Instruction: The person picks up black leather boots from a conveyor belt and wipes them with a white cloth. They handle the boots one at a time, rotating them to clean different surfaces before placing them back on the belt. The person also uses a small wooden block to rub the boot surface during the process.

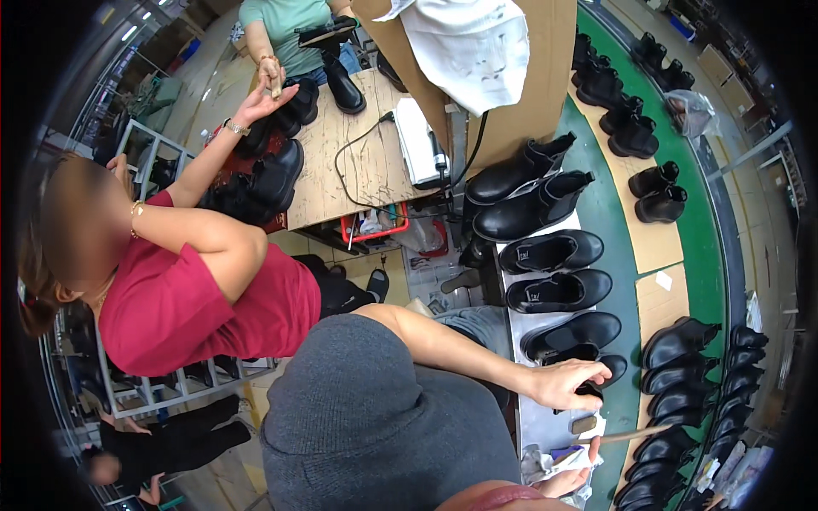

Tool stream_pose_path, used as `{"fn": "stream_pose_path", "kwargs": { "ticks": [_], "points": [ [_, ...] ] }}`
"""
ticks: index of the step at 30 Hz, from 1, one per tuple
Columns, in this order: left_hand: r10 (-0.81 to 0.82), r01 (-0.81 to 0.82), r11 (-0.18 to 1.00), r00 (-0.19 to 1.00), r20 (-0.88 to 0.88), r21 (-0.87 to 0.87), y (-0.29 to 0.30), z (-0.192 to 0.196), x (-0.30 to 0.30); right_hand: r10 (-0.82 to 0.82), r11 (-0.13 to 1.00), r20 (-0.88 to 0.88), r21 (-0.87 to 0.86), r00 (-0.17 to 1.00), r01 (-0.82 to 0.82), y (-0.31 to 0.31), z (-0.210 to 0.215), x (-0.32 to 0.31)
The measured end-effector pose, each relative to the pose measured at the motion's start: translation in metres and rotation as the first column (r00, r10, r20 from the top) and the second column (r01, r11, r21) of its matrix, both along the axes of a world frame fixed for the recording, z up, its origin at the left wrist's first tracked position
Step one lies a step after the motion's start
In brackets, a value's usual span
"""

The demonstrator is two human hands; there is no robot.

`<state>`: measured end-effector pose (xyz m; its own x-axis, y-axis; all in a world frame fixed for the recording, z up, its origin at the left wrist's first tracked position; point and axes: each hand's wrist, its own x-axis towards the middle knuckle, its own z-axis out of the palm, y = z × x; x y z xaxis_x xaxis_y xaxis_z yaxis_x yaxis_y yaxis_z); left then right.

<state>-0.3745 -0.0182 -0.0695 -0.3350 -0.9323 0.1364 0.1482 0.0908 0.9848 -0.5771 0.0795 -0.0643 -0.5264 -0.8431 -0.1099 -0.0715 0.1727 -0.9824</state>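
Note:
My left hand (569, 383) reaches in over the grey-topped bench. Its thumb and fingers curl about a black shoe (590, 390), most of which the hand covers. Another black slip-on shoe (573, 335) lies just beyond it. Nearer the bottom edge, my right hand (569, 482) is closed on a crumpled white cloth (573, 462). A thin wooden stick (635, 434) crosses beside its fingertips; whether the hand holds it I cannot tell. Between the two hands lies a small brownish block (584, 424).
More black slip-on shoes (558, 290) and ankle boots (532, 207) line the bench. A green conveyor (703, 281) with rows of black shoes runs along the right. On the left, a person in a red shirt (213, 302) extends an arm toward a co-worker in green (294, 34) at a wooden table (371, 170).

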Motion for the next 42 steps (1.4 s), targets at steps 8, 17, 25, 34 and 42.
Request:
{"fn": "stream_pose_path", "kwargs": {
  "ticks": [8, 17, 25, 34, 42],
  "points": [
    [0.613, -0.621, 0.776, 0.703, -0.361, 0.110, 0.021, 0.014, 0.109, 0.766, 0.504, -0.479, 0.035, 0.428, -0.863, -0.064, 0.067, 0.155],
    [0.578, -0.872, -0.472, -0.194, 0.793, 0.130, 0.100, -0.203, 0.484, 0.826, 0.496, -0.377, 0.134, 0.419, -0.858, -0.084, 0.051, 0.140],
    [0.986, -0.962, -0.127, -0.095, 0.138, 0.243, 0.154, -0.230, 0.516, 0.835, 0.528, -0.299, 0.201, 0.461, -0.825, -0.087, 0.036, 0.131],
    [0.316, -0.204, 0.925, 0.881, -0.352, 0.319, 0.146, -0.015, 0.386, 0.887, 0.436, -0.281, 0.254, 0.366, -0.863, -0.106, 0.049, 0.137],
    [-0.225, 0.217, 0.929, 0.974, 0.008, -0.301, 0.069, -0.008, 0.313, 0.904, 0.331, -0.317, 0.094, 0.287, -0.939, -0.107, 0.053, 0.135]
  ]
}}
